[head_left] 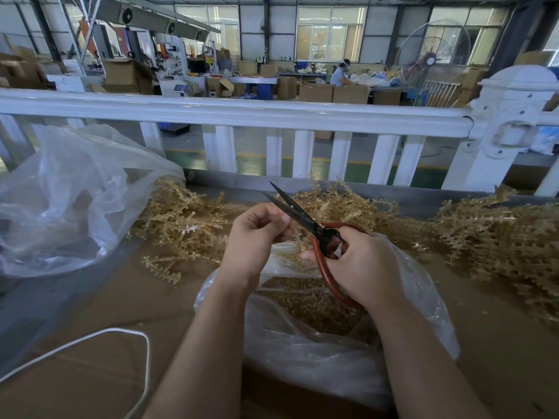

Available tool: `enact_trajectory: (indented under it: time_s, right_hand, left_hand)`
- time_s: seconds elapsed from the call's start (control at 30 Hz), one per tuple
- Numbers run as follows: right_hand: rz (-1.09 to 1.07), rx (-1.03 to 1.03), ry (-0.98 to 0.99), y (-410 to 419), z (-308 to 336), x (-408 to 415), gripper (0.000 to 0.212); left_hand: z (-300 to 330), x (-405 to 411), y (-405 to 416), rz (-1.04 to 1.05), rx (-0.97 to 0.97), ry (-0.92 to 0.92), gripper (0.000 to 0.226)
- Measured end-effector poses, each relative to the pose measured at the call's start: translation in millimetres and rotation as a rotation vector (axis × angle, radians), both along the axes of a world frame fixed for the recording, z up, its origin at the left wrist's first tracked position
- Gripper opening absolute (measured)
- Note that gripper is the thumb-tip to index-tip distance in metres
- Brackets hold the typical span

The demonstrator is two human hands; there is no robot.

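**Amber sprue held at the scissor blades, over an open bag**

Grips a pair of scissors [304, 213] in the right hand [360, 264], fingers curled through the red-brown handle loops, black blades parted in a narrow V and pointing up and to the left. Pinches a small amber plastic sprue piece [298, 238] in the left hand [257, 234], thumb and fingertips closed on its upper end, just beside the blades near the pivot; cannot tell whether it touches the steel.

Holds both directly above a clear plastic bag [317, 364], mouth open, partly filled with small amber cut pieces [314, 309].

Farther out on the cardboard-covered bench [90, 382]: heaped uncut sprues to the left [181, 225], behind the hands [341, 201] and in a larger pile to the right [499, 246]. Beyond the left heap, a crumpled clear bag [66, 192]. Near the lower left edge, a loop of white cord [147, 358].

Behind the bench, a white railing [242, 111]; past it, a workshop floor with cardboard boxes [316, 92], a large pedestal fan [432, 52] and a seated person [340, 75] well apart.
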State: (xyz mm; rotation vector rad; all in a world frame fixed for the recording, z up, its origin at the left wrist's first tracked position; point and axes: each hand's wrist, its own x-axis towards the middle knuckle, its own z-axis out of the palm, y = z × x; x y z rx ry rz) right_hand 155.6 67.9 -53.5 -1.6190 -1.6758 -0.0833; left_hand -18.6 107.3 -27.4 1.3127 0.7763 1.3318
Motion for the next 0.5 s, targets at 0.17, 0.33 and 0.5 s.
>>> enact_trajectory:
  time_s: [0.17,0.33,0.5]
  right_hand:
    - [-0.001,0.005,-0.003,1.4,-3.3,1.8,0.067]
    - [0.026,0.012,0.007,-0.1,-0.8,0.2,0.072]
    - [0.001,0.011,-0.010,-2.7,2.4,0.2,0.076]
  left_hand:
    - [0.9,-2.7,0.4,0.005,0.002,-0.033,0.019]
    - [1.6,-3.6,-0.4,0.048,0.040,-0.037,0.017]
    - [3.1,-4.4,-0.3,0.071,0.048,-0.024,0.015]
